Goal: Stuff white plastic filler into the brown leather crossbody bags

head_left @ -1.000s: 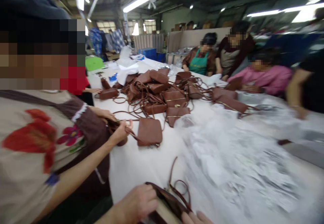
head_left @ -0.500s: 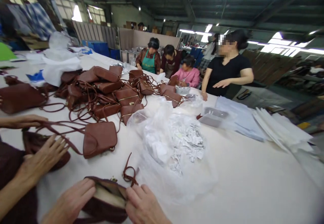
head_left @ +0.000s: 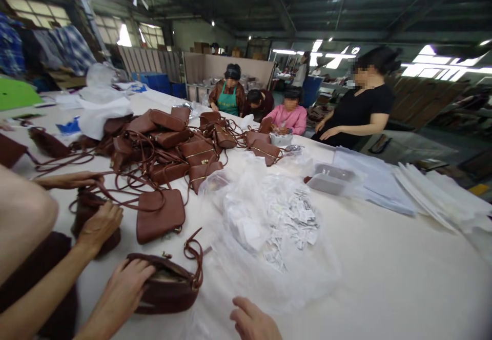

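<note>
A dark brown leather handbag (head_left: 169, 291) lies on the table in front of me, its zipped top partly open and the light lining showing. My left hand (head_left: 128, 283) grips its left end, fingers curled over the rim at the opening. To the right of the bag, my right hand (head_left: 253, 320) is apart from it, above the white table, with fingers partly spread and nothing in them. The bag's looped strap (head_left: 195, 258) stands up at its right end. Beyond my right hand is a clear plastic bag (head_left: 319, 273) with many small white packets (head_left: 298, 217) on it.
At my left, a co-worker's hands (head_left: 100, 224) handle another dark bag. A brown handbag (head_left: 161, 216) lies beside a big heap of similar bags (head_left: 167, 137). Farther right are a grey plastic tray (head_left: 332, 178) and white sheets (head_left: 426, 191). Several people stand or sit around the table.
My right hand has let go of the handbag's right side and moved right. The bag's opening has narrowed. My left hand stays at its rim. The view has shifted slightly.
</note>
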Action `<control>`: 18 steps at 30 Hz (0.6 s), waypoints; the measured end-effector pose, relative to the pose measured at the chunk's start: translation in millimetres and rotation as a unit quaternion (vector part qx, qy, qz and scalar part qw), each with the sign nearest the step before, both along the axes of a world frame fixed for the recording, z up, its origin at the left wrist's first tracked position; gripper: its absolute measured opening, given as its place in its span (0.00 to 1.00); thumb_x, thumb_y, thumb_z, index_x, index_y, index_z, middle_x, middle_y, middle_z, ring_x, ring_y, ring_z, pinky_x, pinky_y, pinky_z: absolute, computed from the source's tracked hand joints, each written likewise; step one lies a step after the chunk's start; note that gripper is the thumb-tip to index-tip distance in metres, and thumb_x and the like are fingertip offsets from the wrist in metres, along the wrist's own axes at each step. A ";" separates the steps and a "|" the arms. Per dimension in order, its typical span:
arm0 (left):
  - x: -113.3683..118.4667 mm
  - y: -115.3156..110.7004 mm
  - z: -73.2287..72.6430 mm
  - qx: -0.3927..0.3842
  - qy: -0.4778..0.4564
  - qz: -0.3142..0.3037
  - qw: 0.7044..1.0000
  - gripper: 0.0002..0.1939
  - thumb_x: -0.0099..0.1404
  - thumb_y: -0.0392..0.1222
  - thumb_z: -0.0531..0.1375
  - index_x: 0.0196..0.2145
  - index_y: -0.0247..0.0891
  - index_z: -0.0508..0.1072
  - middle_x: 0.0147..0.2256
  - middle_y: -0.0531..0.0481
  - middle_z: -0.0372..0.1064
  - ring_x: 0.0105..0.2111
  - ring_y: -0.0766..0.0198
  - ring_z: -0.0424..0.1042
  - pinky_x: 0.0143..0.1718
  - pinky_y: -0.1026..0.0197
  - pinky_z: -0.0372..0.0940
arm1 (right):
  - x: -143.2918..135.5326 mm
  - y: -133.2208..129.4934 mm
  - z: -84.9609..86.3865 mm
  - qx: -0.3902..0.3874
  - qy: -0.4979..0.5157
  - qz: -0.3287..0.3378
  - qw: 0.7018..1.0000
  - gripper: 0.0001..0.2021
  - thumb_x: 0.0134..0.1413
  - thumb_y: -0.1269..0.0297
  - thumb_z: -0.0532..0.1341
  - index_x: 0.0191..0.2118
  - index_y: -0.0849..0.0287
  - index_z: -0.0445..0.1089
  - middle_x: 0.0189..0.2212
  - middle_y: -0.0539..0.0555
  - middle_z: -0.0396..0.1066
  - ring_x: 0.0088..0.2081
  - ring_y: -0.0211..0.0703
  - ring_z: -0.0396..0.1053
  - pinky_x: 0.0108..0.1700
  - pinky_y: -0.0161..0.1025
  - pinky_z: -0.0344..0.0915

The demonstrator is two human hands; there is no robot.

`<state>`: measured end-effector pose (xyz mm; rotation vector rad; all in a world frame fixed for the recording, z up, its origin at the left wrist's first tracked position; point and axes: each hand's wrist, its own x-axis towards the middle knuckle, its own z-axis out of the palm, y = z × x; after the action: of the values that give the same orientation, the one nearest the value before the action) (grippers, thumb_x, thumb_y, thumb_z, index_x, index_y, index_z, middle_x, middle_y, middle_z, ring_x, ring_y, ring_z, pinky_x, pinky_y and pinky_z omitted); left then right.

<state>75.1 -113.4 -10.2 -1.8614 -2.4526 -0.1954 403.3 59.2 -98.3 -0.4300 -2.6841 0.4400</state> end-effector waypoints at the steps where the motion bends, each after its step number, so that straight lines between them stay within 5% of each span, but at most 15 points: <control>1: 5.3 1.8 -0.9 0.005 0.000 -0.004 1.000 0.21 0.60 0.23 0.51 0.36 0.44 0.79 0.39 0.50 0.79 0.42 0.57 0.75 0.50 0.53 0.63 | -5.6 -3.3 6.5 -0.026 0.013 0.003 1.000 0.13 0.52 0.77 0.58 0.41 0.50 0.65 0.45 0.49 0.78 0.36 0.39 0.79 0.33 0.28 0.71; 9: 75.4 -7.2 -28.1 0.025 0.016 -0.064 0.998 0.13 0.56 0.26 0.55 0.29 0.41 0.75 0.59 0.39 0.70 0.62 0.43 0.63 0.60 0.33 0.56 | -53.2 -24.3 57.8 -0.108 0.151 0.070 0.980 0.15 0.52 0.78 0.54 0.43 0.56 0.69 0.43 0.55 0.78 0.42 0.43 0.77 0.43 0.33 0.74; 14: 99.9 -5.2 -28.4 0.023 0.002 -0.101 0.995 0.14 0.59 0.26 0.53 0.28 0.40 0.74 0.58 0.37 0.70 0.62 0.43 0.63 0.59 0.33 0.58 | -56.6 -1.1 106.2 -0.175 0.042 0.137 0.974 0.17 0.52 0.80 0.52 0.43 0.60 0.72 0.41 0.57 0.78 0.43 0.44 0.75 0.47 0.36 0.72; 18: 90.1 -3.1 -25.6 0.068 0.035 -0.109 0.991 0.13 0.66 0.32 0.50 0.35 0.38 0.75 0.51 0.33 0.74 0.53 0.44 0.71 0.55 0.38 0.63 | -1.4 42.9 139.2 -0.272 -0.027 -0.023 0.962 0.14 0.63 0.74 0.50 0.44 0.59 0.72 0.39 0.56 0.77 0.43 0.42 0.74 0.47 0.38 0.70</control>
<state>165.3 -116.5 -35.9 -2.0344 -2.1310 -0.2934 401.9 102.1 40.9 -0.6612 -2.5648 1.1755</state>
